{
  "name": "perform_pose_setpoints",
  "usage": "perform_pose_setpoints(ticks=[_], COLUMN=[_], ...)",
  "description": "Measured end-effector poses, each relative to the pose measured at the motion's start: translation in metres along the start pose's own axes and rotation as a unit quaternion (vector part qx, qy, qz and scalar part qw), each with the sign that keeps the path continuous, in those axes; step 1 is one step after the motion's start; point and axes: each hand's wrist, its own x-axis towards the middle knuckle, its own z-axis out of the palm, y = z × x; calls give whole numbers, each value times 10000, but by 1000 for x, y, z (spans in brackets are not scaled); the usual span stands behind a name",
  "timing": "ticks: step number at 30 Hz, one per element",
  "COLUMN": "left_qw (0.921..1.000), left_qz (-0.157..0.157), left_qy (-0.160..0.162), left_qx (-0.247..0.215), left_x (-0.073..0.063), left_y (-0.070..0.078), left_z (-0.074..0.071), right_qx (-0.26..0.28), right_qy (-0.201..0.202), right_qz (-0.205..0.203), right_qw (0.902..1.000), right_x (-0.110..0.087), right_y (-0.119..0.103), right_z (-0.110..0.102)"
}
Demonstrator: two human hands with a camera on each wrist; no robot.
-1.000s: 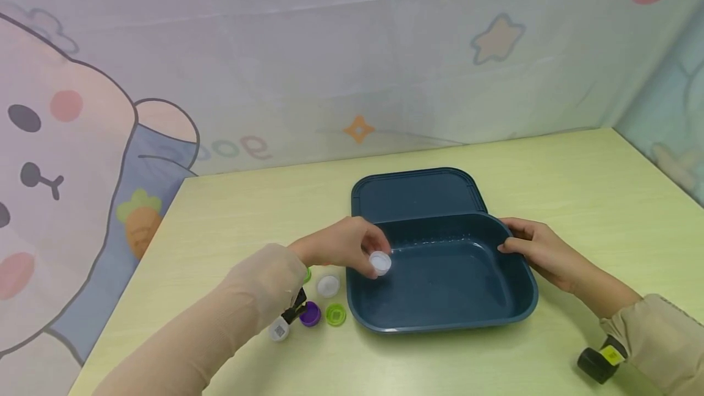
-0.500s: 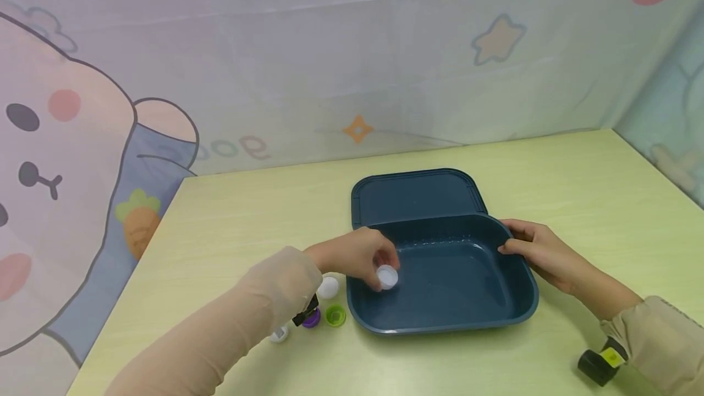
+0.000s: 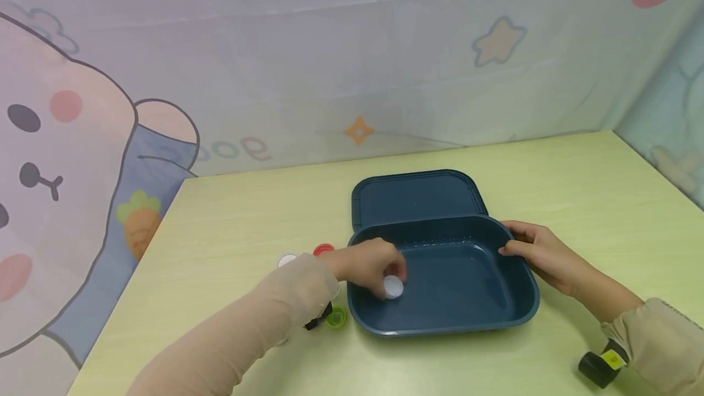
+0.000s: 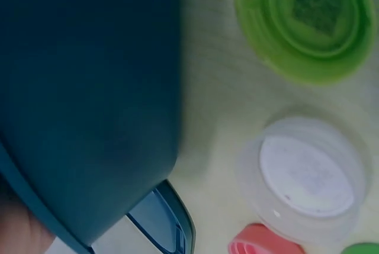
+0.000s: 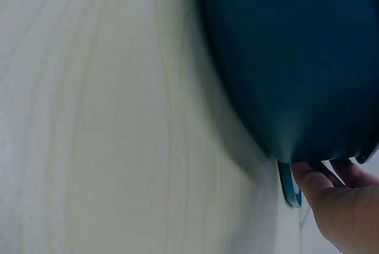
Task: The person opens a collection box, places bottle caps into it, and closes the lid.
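A dark blue rectangular plastic box [image 3: 462, 289] stands uncovered on the table. Reaching over its left wall, my left hand [image 3: 376, 266] pinches a small round white cap [image 3: 393, 287] low inside the box. In the left wrist view only a bit of that hand [image 4: 21, 230] shows beyond the rim, and the cap is hidden. My right hand [image 3: 544, 258] grips the box's right wall near the far corner, thumb over the rim and fingers outside. The right wrist view has the same hand [image 5: 346, 209] against the box's outer wall.
Left of the box lie several round caps: a green one [image 3: 336, 317], a red one [image 3: 323, 250] and a white one [image 3: 286, 260]; my left sleeve covers others. A dark blue lid [image 3: 415, 197] lies behind the box. A printed curtain [image 3: 352, 66] hangs at the back.
My left hand has moved right and down, deeper into the box, with the white cap in its fingers. The red cap has come into sight behind the sleeve. My right hand stays put.
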Motion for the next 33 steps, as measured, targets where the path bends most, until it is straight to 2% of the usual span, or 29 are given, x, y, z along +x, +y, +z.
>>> perform_pose_setpoints(ticks=[7,12,18,26,33], left_qw=[9999,9999,9997,9975,9883], left_qz=[123,101,110,485,566], left_qy=[-40,-87,-75,263,621], left_qx=[47,4,-203,-441,-1272], left_x=[3,3,1,-3,-12], left_y=[1,2,3,-3,-5], left_z=[4,4,1,-5,-12], right_qx=[-29,-18,4,21,47], right_qy=[14,-8,-15,-32,-43], right_qz=[17,-10,-25,-59,-38], right_qw=[10000,10000,10000,10000,10000], right_x=[0,0,-1,0,0], right_y=[-1,0,1,1,1], right_z=[1,1,0,0,0])
